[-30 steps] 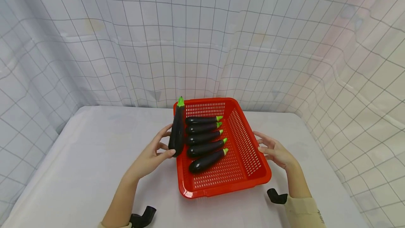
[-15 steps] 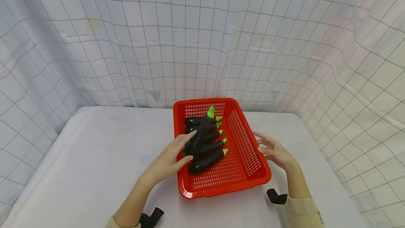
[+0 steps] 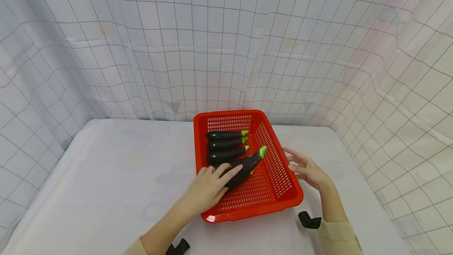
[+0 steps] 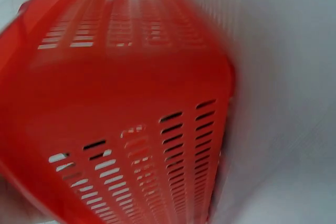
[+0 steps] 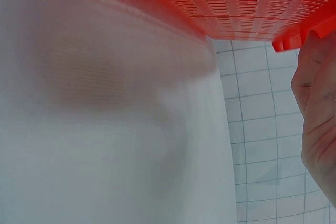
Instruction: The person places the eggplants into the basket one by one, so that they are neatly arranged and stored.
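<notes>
In the head view my left hand reaches over the near left side of a red plastic basket. It holds a dark eggplant whose green stem end points up and right, toward the basket's right wall. The eggplant lies slantwise across others beneath it, partly hiding them. Behind it, several eggplants lie side by side, stems to the right. My right hand holds the basket's right rim. The right wrist view shows that hand at the rim; the left wrist view shows mostly the basket's perforated outer wall.
A white-covered table bears the basket. White curtains with a dark grid pattern hang behind the table and on both sides. Black wrist-camera mounts sit below the wrists.
My left hand has carried the eggplant from above the basket's left rim rightward, then down toward the near eggplants. It has turned more to the right. The right hand and basket have stayed put.
</notes>
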A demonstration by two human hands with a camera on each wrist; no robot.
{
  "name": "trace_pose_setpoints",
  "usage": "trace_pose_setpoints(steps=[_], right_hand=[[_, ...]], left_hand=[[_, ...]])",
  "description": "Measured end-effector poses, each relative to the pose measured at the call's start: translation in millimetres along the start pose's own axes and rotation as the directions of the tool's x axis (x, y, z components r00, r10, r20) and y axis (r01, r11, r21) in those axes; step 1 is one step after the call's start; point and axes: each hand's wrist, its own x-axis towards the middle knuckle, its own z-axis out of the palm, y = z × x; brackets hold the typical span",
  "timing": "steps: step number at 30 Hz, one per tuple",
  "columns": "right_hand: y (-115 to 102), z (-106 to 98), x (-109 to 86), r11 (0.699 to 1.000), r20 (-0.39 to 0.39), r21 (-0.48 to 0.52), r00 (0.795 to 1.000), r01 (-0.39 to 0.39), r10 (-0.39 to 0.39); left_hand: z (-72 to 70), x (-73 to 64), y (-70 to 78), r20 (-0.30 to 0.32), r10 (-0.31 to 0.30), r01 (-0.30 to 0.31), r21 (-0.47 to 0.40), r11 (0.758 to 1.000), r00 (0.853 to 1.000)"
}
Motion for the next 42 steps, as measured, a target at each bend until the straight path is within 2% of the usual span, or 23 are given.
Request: trace_pose_setpoints(steps=[9,18,24,30,35,42], right_hand=[[1.4,-0.4,0.4,1.000,-0.018,-0.018,1.000,-0.020,0.020],[1.7,-1.3,1.0,1.000,0.004,0.001,1.000,-0.010,0.010],[1.7,-1.3,1.1,1.000,0.006,-0.008,1.000,-0.009,0.009],[1.4,-1.3,0.5,1.000,0.003,-0.010,1.000,-0.009,0.009],[-0.6,0.2,-0.4,1.000,0.004,-0.006,1.000,-0.004,0.004],[0.4,-0.7,-0.4,1.000,-0.003,0.001,1.000,-0.014,0.014]], left_hand=[[11.7,0.7,10.5,0.047,0.056,-0.062,0.132,0.989,0.997],[14.9,4.2,12.7,0.142,0.115,-0.139,0.174,0.975,0.983],[18.5,6.5,12.0,0.183,0.147,-0.182,0.193,0.964,0.972],[20.7,8.7,11.2,0.264,0.141,-0.192,0.178,0.965,0.954],[23.9,11.1,11.5,0.314,0.133,-0.202,0.198,0.959,0.940],[26.7,14.0,12.9,0.398,0.122,-0.234,0.246,0.941,0.909]])
